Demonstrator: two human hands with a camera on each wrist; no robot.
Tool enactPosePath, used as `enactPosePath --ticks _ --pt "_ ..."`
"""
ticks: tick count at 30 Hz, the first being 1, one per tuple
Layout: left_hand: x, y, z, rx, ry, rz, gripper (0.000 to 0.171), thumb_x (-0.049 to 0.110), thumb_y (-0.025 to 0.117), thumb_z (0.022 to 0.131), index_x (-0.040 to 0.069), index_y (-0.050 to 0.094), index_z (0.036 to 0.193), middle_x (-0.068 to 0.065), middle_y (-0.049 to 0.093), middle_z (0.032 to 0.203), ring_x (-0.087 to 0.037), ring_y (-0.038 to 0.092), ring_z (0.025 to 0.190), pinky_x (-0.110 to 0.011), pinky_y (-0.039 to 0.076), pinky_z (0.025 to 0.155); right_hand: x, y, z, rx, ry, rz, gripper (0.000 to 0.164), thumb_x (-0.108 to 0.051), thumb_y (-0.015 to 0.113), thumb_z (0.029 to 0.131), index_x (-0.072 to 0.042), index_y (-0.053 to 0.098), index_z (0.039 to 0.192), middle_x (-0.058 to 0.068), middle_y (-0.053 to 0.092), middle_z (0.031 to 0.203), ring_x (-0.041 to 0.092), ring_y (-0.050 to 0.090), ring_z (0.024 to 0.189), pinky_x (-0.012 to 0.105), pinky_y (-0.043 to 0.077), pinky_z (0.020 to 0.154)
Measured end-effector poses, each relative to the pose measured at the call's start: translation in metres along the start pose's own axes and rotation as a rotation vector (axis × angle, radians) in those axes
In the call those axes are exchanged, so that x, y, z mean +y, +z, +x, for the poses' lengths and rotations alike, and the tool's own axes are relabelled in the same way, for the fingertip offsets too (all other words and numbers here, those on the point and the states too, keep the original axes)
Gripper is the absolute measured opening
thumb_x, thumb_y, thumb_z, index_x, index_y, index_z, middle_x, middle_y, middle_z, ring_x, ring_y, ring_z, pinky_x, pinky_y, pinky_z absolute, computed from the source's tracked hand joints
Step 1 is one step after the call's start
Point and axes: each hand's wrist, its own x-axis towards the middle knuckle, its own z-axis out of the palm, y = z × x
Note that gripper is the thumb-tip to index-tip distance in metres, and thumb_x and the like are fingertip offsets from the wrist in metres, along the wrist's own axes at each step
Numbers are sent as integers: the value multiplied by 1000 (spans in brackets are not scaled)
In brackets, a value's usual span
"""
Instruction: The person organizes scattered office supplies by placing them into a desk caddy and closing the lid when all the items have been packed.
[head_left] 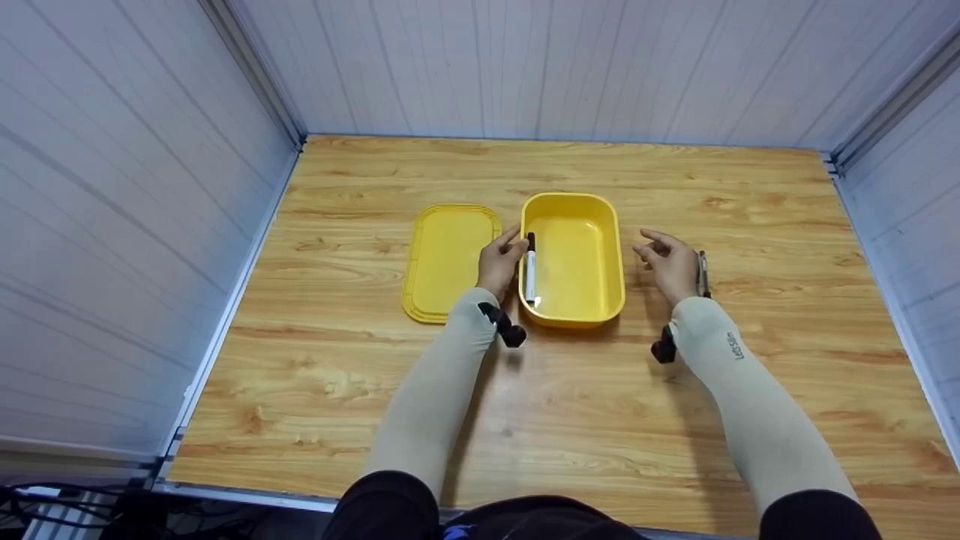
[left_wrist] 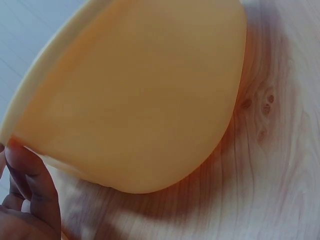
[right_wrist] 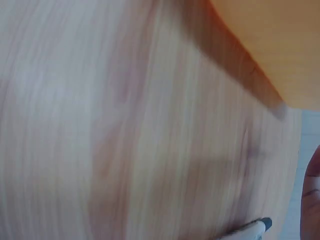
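A yellow plastic box (head_left: 574,311) stands uncovered on the table. Inside, along its left wall, lies a marker (head_left: 530,277) with a white barrel and black cap. My left hand (head_left: 500,264) is at the box's left rim, thumb and finger pinching the edge beside the cap; the left wrist view shows these fingers (left_wrist: 32,172) at the rim. To the right of the box, apart from it, my right hand (head_left: 673,268) holds nothing, its fingers loosely bent. Just beyond that hand lies a second marker (head_left: 704,276), partly hidden by the wrist; its end (right_wrist: 257,230) shows in the right wrist view.
A flat yellow lid (head_left: 450,262) lies left of the box, partly behind my left forearm. The wood-patterned table (head_left: 330,375) is enclosed by pale panels (head_left: 525,67) at the back and both sides. Dark cables (head_left: 67,502) hang below the front left corner.
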Motion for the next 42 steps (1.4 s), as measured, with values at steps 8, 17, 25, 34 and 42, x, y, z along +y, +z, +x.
enactPosePath --ticks 8,17,25,34,42 --pt "0 0 0 -8 -1 19 42 15 64 97 18 60 138 -4 64 91 -19 59 90 -22 49 75 9 -10 -1 41 60 -34 46 -26 65 95 -10 59 138 6 70 106 27 65 96 33 55 83" --pt "1 -1 -1 -13 17 44 42 16 63 97 17 59 139 -3 64 93 -16 58 88 -21 47 75 21 -27 0 121 111 -49 43 -23 66 95 -7 61 134 7 66 105 13 64 85 22 55 74" --pt "2 -1 -1 0 26 52 42 16 64 97 15 59 138 -1 62 90 -12 55 83 -20 46 73 26 -31 -1 185 169 -118 40 -24 67 95 -7 64 131 10 66 109 2 55 79 12 46 65" --pt "1 -1 -1 5 18 37 41 15 64 97 16 60 137 -1 62 88 -13 55 83 -20 46 71 30 -28 -4 171 189 -185 42 -22 67 95 -5 62 133 12 66 106 9 55 78 16 44 64" --pt "2 0 -2 1 18 43 40 15 62 97 17 60 137 2 59 81 -11 53 76 -19 44 67 35 -27 -2 133 215 -210 50 -20 71 92 -4 58 137 7 62 104 11 55 87 17 45 70"
